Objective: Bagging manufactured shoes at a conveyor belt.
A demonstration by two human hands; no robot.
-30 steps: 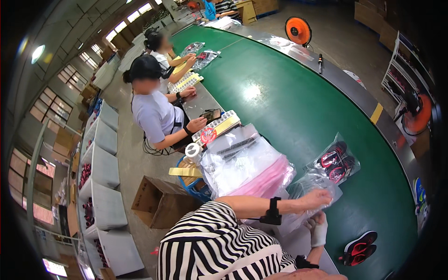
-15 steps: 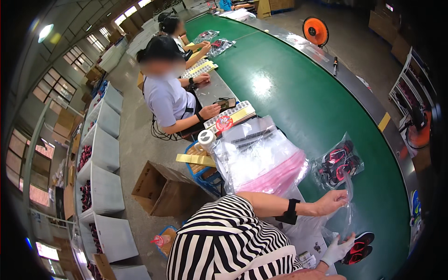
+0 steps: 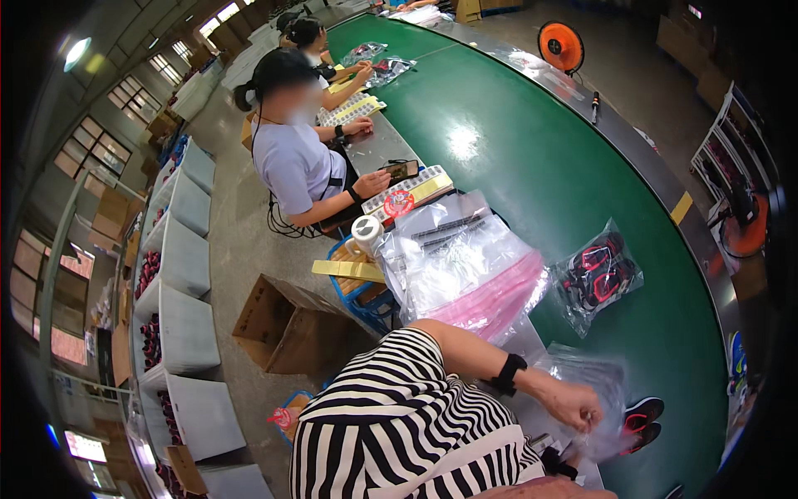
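Observation:
My left hand [image 3: 575,407], with a black band on its wrist, is closed, its fingertips pinched on a clear plastic bag [image 3: 600,370]. The bag spreads over the edge of the green conveyor belt [image 3: 532,158]. Only a little of my right hand [image 3: 585,456] shows below, blurred and covered by the plastic, so its fingers cannot be made out. Right beside the bag lies a pair of black sandals [image 3: 643,416] with red straps, partly behind the film. Farther up the belt rests a bagged pair of black and red sandals [image 3: 600,279].
A pile of clear and pink plastic bags [image 3: 465,266] lies left of the belt, near a white mug [image 3: 366,230]. A co-worker [image 3: 291,158] sits beyond, holding a phone [image 3: 402,170]. An open cardboard box [image 3: 295,324] and white bins [image 3: 184,324] stand on the left.
My left hand has come down toward me, and the clear bag now spreads out wider. The gloved right hand, plain before beside the sandals, is now mostly hidden by the plastic.

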